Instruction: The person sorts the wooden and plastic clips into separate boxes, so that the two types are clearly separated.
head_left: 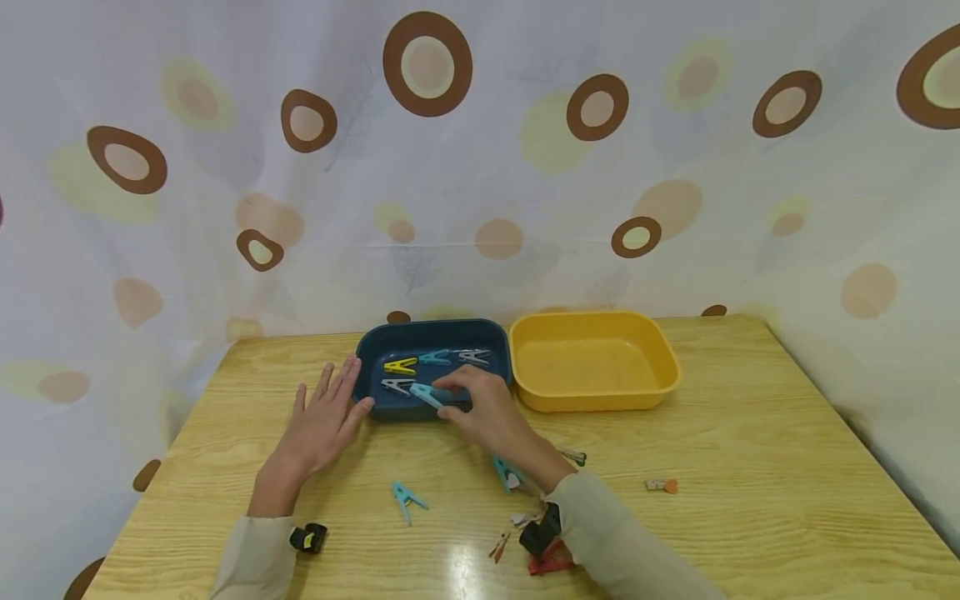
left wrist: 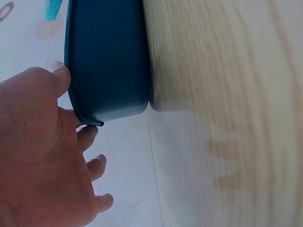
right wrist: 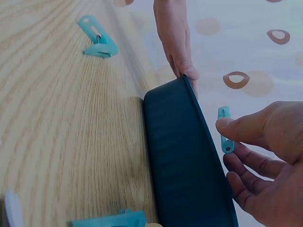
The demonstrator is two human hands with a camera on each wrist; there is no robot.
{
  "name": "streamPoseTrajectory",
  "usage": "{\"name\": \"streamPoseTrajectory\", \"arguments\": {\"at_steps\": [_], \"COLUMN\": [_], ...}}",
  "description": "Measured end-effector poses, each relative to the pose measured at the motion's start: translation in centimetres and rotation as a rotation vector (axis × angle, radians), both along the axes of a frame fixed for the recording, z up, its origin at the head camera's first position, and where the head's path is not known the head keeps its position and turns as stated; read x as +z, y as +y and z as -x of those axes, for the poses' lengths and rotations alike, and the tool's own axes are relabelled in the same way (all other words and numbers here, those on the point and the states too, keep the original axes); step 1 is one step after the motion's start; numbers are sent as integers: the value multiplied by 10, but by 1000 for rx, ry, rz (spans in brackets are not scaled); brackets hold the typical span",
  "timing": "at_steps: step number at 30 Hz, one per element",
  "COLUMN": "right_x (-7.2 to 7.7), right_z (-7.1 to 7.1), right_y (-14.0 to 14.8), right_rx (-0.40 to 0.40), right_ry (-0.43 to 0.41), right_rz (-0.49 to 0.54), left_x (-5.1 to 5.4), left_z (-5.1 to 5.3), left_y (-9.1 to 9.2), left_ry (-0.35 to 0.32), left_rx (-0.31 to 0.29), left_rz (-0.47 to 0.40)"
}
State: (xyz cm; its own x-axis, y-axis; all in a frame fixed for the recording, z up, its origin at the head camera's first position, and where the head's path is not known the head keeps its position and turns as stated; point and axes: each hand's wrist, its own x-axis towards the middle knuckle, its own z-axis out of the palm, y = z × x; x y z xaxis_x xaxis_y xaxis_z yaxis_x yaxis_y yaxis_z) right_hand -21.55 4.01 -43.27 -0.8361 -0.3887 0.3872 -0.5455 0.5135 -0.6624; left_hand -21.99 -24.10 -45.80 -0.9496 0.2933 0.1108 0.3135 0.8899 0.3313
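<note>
Currently Pinched Over a Rounded Dark-Blue Plastic Tray [head_left: 420,413]

Left of the tray, the left hand [head_left: 321,421] spreads its fingers against the rim. Yellow, blue and grey spring clips [head_left: 401,366] lie inside. Above it, the right hand [head_left: 487,408] pinches a light-blue plastic clip [head_left: 424,393].

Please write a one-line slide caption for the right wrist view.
Right hand pinching a light-blue clothespin over a dark-blue basin, left hand touching its far end.
</note>
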Motion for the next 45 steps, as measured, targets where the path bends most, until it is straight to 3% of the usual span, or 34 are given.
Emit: {"name": "streamPoseTrajectory", "arguments": {"at_steps": [21, 30, 38, 45], "right_x": [-4, -5, -8, -10], "right_z": [40, 55, 66, 71], "right_y": [-4, -8, -10, -14], "right_rx": [-10, -32, -39, -39], "right_ry": [-38, -126, -140, -201], "right_rz": [-67, -110, -174, -201], "left_x": [0, 1, 1, 0], "left_z": [-1, 0, 1, 0], "left_y": [-1, -1, 0, 1], "left_ry": [-8, -5, -6, -6], "left_rx": [10, 5, 3, 5], "left_rz": [2, -3, 2, 9]}}
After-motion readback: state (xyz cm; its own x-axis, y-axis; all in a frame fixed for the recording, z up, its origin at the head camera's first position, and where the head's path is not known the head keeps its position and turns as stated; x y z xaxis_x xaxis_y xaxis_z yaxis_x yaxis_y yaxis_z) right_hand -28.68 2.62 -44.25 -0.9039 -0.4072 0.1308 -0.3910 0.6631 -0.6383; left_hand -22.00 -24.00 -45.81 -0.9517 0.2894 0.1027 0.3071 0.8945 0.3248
